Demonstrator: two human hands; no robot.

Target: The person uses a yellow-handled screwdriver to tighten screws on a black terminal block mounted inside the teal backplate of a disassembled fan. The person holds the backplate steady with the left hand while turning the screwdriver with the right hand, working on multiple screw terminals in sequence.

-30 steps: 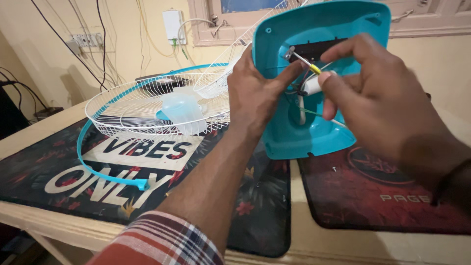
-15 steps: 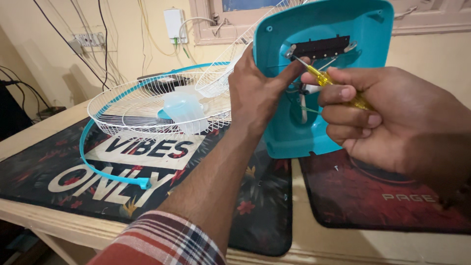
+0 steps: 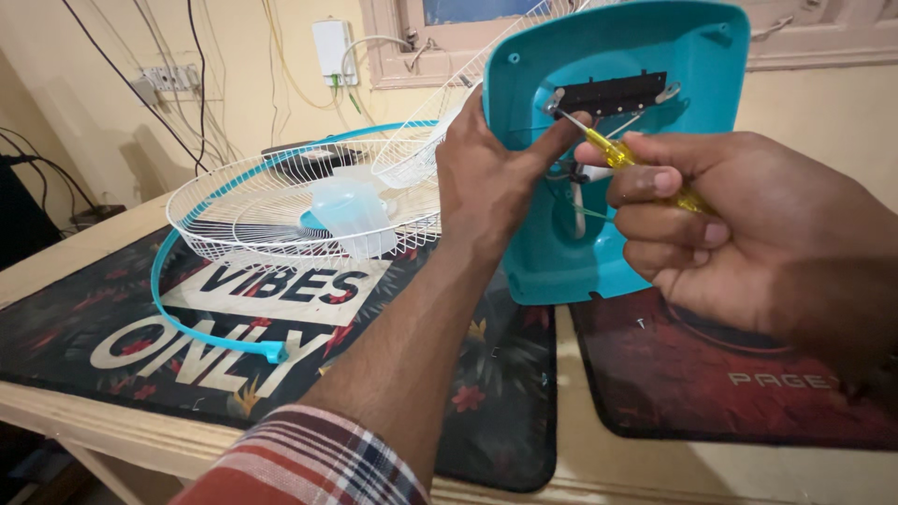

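Note:
A teal plastic fan base [image 3: 655, 65] stands tilted upright on the table, its hollow underside facing me. My left hand [image 3: 491, 182] grips its left edge, the forefinger stretched across to a black strip [image 3: 608, 93] fixed inside. My right hand [image 3: 739, 220] holds a yellow-handled screwdriver [image 3: 617, 154], whose metal tip points up-left at the strip's left end, beside my left forefinger. White wires and a small white part [image 3: 578, 201] hang inside the base, partly hidden by my fingers.
A white wire fan guard with a teal rim [image 3: 281, 201] and a pale blue hub [image 3: 351, 215] lies to the left on a dark printed mat [image 3: 122, 327]. A red-black mat [image 3: 711, 393] lies under the base. Cables and wall sockets [image 3: 168, 79] hang behind.
My right hand let go of the white part inside the base, drew back to the right and now holds the screwdriver with its tip at the black strip. My left forefinger stretched toward the strip.

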